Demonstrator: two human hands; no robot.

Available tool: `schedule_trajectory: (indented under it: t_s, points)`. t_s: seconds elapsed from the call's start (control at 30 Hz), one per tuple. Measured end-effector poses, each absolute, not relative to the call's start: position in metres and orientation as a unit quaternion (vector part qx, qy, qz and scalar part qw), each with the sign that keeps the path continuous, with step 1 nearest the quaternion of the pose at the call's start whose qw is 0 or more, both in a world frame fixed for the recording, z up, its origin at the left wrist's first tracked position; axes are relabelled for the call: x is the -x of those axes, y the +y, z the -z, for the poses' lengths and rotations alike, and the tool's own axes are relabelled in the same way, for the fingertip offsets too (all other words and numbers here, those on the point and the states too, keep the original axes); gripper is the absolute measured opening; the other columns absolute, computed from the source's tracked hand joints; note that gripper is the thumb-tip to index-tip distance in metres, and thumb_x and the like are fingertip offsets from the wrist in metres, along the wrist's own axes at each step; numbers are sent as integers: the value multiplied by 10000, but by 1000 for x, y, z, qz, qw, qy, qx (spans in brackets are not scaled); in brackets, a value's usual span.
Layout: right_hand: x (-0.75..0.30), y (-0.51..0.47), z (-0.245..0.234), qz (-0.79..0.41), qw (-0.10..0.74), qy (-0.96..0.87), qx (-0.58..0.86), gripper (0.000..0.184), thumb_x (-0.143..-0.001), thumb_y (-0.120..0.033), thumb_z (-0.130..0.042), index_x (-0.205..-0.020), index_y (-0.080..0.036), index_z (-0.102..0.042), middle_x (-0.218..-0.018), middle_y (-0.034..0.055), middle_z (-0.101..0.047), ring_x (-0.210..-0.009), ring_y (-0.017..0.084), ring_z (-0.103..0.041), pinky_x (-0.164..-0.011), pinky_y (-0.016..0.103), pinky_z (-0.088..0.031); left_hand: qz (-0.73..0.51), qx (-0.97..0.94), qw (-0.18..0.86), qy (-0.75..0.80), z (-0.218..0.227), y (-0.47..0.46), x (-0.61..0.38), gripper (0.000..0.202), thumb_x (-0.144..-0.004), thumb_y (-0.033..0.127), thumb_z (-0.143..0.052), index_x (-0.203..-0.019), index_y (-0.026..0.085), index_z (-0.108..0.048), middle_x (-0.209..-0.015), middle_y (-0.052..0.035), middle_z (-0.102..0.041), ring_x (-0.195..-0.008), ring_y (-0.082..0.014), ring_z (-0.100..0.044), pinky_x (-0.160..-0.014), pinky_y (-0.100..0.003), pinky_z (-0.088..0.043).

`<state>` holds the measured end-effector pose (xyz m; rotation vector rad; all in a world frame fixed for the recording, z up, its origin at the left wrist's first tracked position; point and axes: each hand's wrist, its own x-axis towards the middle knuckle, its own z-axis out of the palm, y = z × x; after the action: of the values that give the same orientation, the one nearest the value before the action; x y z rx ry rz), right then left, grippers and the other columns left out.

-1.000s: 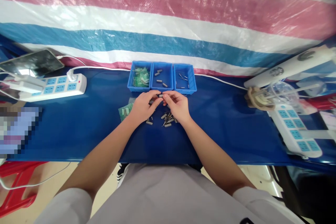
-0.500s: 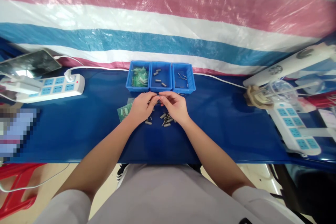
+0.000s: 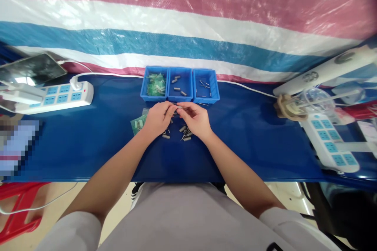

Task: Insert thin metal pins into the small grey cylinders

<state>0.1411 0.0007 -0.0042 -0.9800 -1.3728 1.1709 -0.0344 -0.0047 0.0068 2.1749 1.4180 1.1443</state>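
My left hand [image 3: 157,118] and my right hand [image 3: 194,119] meet over the blue table, fingertips pinched together on a small grey metal part [image 3: 176,108] between them. Below the hands lies a loose pile of small grey cylinders and pins [image 3: 185,133]. A small green packet [image 3: 137,123] rests just left of my left hand. Behind the hands stand three blue bins: the left bin [image 3: 154,84] holds green packets, the middle bin [image 3: 179,85] holds grey cylinders, the right bin [image 3: 205,85] holds thin pins.
A white power strip [image 3: 57,96] and a tablet [image 3: 31,70] lie at the far left. Another power strip [image 3: 330,143], a clear cup [image 3: 316,100] and a white fan [image 3: 326,71] crowd the right side. A striped tarp [image 3: 188,19] hangs behind the table.
Both hands have stayed together in a pinch on the small part, with only slight finger shifts. The view has drifted a little.
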Motion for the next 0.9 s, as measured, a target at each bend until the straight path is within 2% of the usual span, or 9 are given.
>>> schedule_trajectory:
  t_s: [0.17, 0.33, 0.47, 0.57, 0.73, 0.9]
  points:
    - [-142, 0, 3, -445, 506, -603, 427, 261, -859, -452, -769, -1006, -238, -793, -998, 59, -783, -860, 183, -738, -812, 351, -627, -424, -749, 166, 481, -11, -9, 32, 345, -1049, 473, -483, -930, 187, -635, -753, -6, -684, -681, -126, -625, -655, -245, -468]
    - [-140, 2, -3, -534, 528, -494, 439, 323, -788, -517, -811, -908, -218, -790, -844, 30, -784, -706, 149, -707, -713, 321, -628, -428, -756, 193, 457, -9, -12, 26, 158, -1016, 326, -533, -1098, 203, -590, -807, 15, -688, -713, -111, -656, -716, -231, -512]
    - [-139, 1, -7, -559, 521, -479, 432, 307, -752, -507, -840, -830, -216, -782, -794, 14, -771, -708, 144, -701, -709, 304, -613, -427, -768, 176, 445, -2, -10, 26, 252, -962, 308, -623, -1186, 214, -558, -800, 35, -675, -705, -113, -659, -722, -233, -516]
    - [-138, 1, -8, -580, 520, -472, 414, 278, -720, -466, -872, -804, -217, -780, -788, 1, -764, -692, 122, -682, -698, 281, -594, -429, -767, 130, 458, 1, -9, 27, 192, -996, 309, -582, -1160, 210, -593, -816, 16, -688, -719, -125, -661, -749, -255, -519]
    - [-138, 1, -10, -574, 555, -455, 395, 267, -726, -383, -888, -920, -233, -783, -765, -22, -747, -655, 92, -659, -658, 248, -578, -402, -785, 104, 460, -2, -6, 30, 239, -1058, 335, -482, -1131, 182, -651, -942, -53, -749, -804, -157, -689, -773, -282, -517]
    - [-140, 2, -8, -579, 545, -474, 378, 242, -771, -399, -859, -907, -216, -777, -736, -10, -738, -636, 103, -660, -618, 257, -569, -404, -782, 118, 460, -4, -6, 32, 336, -1081, 393, -420, -1017, 172, -665, -794, -35, -723, -729, -162, -658, -738, -290, -497]
